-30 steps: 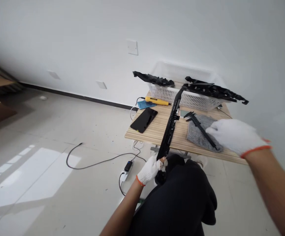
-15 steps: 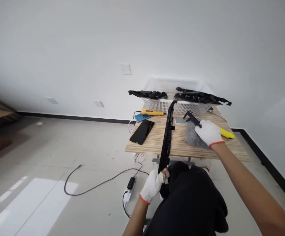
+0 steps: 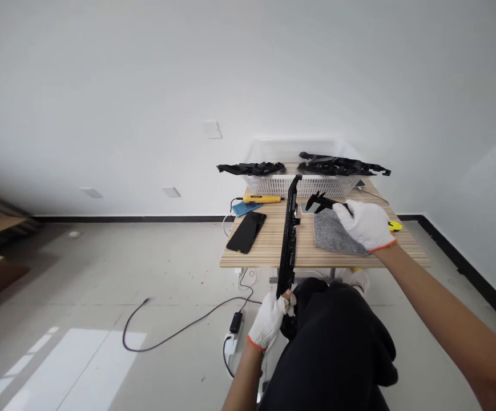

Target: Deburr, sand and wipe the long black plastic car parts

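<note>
A long black plastic part [image 3: 289, 240] stretches from my lap across the front edge of the wooden table [image 3: 269, 260]. Its near end is gripped by my left hand [image 3: 268, 319], in a white glove with some fingertip skin showing. Above the grey cloth [image 3: 337, 233], my right hand [image 3: 366, 224], also gloved, holds a black caliper [image 3: 322, 202] with its jaws pointing left. The caliper is to the right of the long part and apart from it.
A white basket [image 3: 284, 185] at the back bears more black parts [image 3: 337, 166]. On the table lie a yellow tool [image 3: 261, 199], a blue object [image 3: 244, 209], a black phone [image 3: 248, 231] and a yellow item [image 3: 395, 226]. A cable [image 3: 183, 328] trails over the floor.
My right hand and the caliper have moved slightly left, and the caliper now lies more level. The view has shifted a little. My left hand still holds the long part.
</note>
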`<state>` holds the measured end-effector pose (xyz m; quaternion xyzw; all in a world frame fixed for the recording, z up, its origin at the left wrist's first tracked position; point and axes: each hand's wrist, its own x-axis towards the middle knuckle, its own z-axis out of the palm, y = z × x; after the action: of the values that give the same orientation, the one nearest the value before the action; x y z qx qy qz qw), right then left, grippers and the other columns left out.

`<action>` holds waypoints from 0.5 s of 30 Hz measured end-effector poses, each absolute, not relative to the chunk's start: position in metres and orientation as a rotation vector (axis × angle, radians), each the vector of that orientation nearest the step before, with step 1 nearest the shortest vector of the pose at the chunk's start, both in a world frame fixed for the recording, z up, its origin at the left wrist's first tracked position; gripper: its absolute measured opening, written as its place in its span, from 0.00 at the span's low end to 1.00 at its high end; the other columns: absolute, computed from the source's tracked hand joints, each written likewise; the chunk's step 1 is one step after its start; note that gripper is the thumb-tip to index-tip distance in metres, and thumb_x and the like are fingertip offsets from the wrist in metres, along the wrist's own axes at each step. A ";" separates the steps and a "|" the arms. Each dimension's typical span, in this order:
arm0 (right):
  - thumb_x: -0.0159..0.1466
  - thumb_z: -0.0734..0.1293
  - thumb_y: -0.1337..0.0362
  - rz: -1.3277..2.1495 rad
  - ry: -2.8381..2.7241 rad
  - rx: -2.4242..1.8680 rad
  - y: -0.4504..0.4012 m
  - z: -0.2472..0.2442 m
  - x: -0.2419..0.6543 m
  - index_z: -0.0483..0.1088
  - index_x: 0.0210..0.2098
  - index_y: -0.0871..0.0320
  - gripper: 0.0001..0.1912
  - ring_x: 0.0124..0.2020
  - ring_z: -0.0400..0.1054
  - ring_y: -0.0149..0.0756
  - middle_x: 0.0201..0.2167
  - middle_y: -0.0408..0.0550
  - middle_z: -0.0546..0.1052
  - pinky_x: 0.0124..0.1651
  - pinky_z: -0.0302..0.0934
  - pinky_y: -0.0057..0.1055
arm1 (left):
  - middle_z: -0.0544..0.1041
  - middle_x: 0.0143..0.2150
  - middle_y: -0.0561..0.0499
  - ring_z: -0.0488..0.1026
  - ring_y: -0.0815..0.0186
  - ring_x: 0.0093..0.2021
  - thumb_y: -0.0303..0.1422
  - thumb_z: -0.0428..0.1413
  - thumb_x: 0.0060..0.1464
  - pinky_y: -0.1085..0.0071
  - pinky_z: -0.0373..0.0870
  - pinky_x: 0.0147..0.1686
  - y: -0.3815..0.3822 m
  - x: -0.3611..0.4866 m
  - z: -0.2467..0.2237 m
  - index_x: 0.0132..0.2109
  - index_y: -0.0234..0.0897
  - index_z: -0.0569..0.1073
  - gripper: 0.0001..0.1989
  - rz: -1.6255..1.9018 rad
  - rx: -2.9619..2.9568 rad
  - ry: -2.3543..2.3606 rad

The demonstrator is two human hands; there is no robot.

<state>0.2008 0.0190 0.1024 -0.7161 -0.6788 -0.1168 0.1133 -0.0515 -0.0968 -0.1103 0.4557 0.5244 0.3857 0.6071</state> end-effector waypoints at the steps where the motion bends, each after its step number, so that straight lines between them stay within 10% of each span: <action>1: 0.75 0.49 0.47 -0.317 -1.989 -2.108 0.019 0.107 0.198 0.79 0.41 0.60 0.33 0.40 0.77 0.50 0.36 0.59 0.82 0.38 0.57 0.37 | 0.61 0.23 0.56 0.57 0.71 0.25 0.65 0.55 0.53 0.70 0.55 0.27 -0.097 -0.052 -0.112 0.26 0.39 0.60 0.33 0.896 1.058 1.214; 15: 0.75 0.49 0.62 -0.421 -2.156 -1.994 0.075 0.100 0.168 0.77 0.50 0.64 0.27 0.43 0.78 0.50 0.45 0.61 0.82 0.36 0.55 0.35 | 0.66 0.24 0.53 0.62 0.67 0.27 0.57 0.54 0.60 0.70 0.59 0.29 -0.095 -0.060 -0.118 0.29 0.37 0.67 0.27 0.904 1.178 1.257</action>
<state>0.1679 0.0749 0.1004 -0.6696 -0.7239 -0.1413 0.0874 -0.0595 -0.0946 -0.1185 0.5003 0.5340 0.3841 0.5630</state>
